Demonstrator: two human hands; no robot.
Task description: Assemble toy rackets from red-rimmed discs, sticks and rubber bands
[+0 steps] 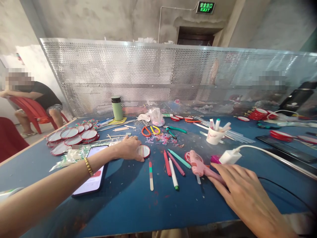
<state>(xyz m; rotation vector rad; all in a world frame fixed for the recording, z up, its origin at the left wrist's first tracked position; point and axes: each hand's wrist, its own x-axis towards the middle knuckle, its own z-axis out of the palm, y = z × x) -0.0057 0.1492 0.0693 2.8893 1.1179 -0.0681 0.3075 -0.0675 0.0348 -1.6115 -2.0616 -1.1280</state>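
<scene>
My left hand (129, 148) reaches across the table, its fingers closed on the near-left edge of a small round red-rimmed disc (146, 151) that lies flat. My right hand (239, 185) is closed round the handle of a pink hot glue gun (199, 164), with the thumb below and fingers above. Under the gun's front part sits another red-rimmed disc (187, 156), partly hidden. Between the hands lie a painted craft stick (151, 177), a red marker (167, 162), a white marker with a green cap (173, 173) and a teal marker (178, 158).
A phone (96, 172) lies beneath my left forearm. Stacked discs (70, 133) stand at left. Behind are pliers (173, 130), loose coloured bits (163, 138) and a green bottle (117, 109). A paper cup (215, 136) and white charger (230, 155) stand at right. A person (44, 96) sits far left.
</scene>
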